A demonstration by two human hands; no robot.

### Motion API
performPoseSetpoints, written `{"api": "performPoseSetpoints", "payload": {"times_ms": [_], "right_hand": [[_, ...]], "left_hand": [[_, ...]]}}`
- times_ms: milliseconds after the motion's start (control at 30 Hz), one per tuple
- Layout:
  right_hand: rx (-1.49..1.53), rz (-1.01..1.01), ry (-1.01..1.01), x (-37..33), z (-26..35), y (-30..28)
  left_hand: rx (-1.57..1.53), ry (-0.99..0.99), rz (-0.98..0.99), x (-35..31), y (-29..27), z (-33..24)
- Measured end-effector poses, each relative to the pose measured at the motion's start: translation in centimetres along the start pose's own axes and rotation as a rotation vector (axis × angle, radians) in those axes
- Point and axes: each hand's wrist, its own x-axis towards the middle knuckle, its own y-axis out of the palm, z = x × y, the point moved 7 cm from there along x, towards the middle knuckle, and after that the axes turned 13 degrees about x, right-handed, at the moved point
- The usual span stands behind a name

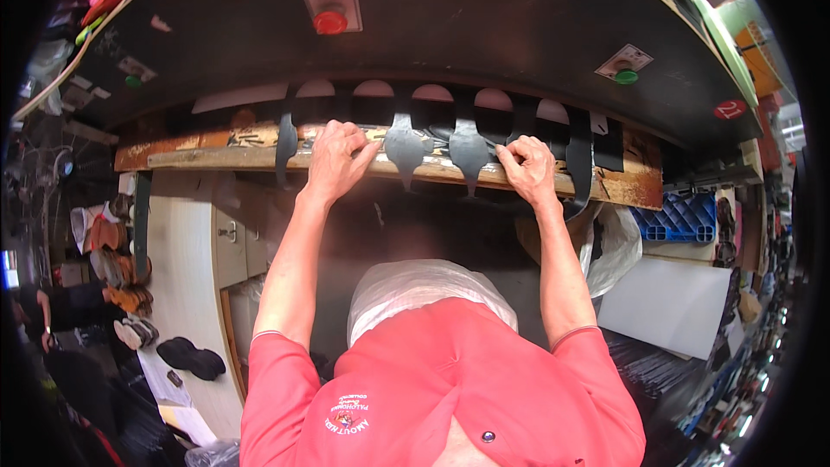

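A black, flexible sheet (405, 143) with rounded cut-outs lies over the edge of a worn wooden board (259, 158), its tongue-like strips hanging down the front. My left hand (339, 156) is closed on the sheet left of the middle, thumb pointing inward, and covers one of the strips. Farther right, my right hand (529, 164) pinches the sheet in the same way, fingertips beside another strip. Between the hands two strips hang freely. What lies under my fingers is hidden.
Above the board hangs a dark machine front with a red button (330, 22) and a green button (626, 76). Left below stands a pale cabinet (186, 242) with a black sole-shaped piece (190, 358). On the right are a blue plastic crate (679, 218) and a white sheet (666, 304).
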Motion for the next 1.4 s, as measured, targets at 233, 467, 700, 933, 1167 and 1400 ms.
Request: {"api": "performPoseSetpoints", "payload": {"times_ms": [233, 467, 700, 933, 1167, 1400], "right_hand": [[0.071, -0.006, 0.042, 0.3, 2.8, 2.3], [0.405, -0.270, 0.490, -5.1, -1.1, -1.8], [0.400, -0.134, 0.264, -2.1, -2.1, -2.0], [-0.074, 0.158, 0.120, -0.2, 5.8, 10.8], [0.059, 0.124, 0.126, -0.9, 5.7, 6.8], [1.009, 0.203, 0.510, -0.9, 2.5, 3.8]], "left_hand": [[-0.045, -0.027, -0.018, -0.8, -2.4, 3.1], [-0.070, -0.025, 0.028, -3.6, -1.5, -2.9], [-0.313, -0.071, 0.211, -5.5, 3.8, -10.9], [-0.063, -0.123, -0.083, -4.5, 2.9, -8.1], [-0.015, -0.130, 0.009, -6.1, 4.2, -11.3], [-0.135, -0.216, 0.007, -5.0, 3.2, -12.6]]}}
